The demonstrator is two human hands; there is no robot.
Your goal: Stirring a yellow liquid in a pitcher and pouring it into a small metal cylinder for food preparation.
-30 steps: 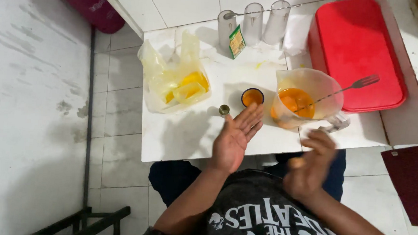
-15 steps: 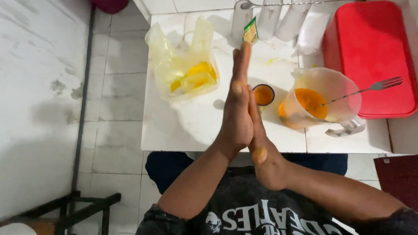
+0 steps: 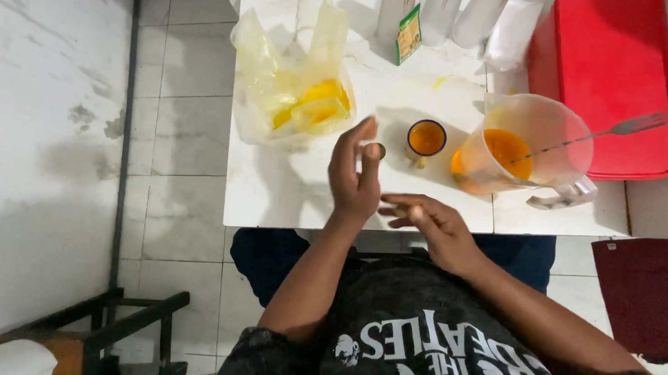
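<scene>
Separating after being pressed palm to palm, both hands are hovering empty near the small cup [image 3: 427, 137]. The left hand [image 3: 356, 177] is raising loosely spread fingers just beside it. The right hand [image 3: 432, 224] is resting open, nearer the table edge [image 3: 286, 215].

Your left hand [image 3: 356, 173] is raised upright, fingers loosely curled; your right hand [image 3: 432, 224] lies flat just beside it, fingers pointing left.

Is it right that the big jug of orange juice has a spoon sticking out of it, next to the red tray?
Not quite. The head view shows a fork, not a spoon, resting in the jug of orange liquid; its prongs reach out over the red tray. The rest is right: the jug stands beside that tray.
</scene>
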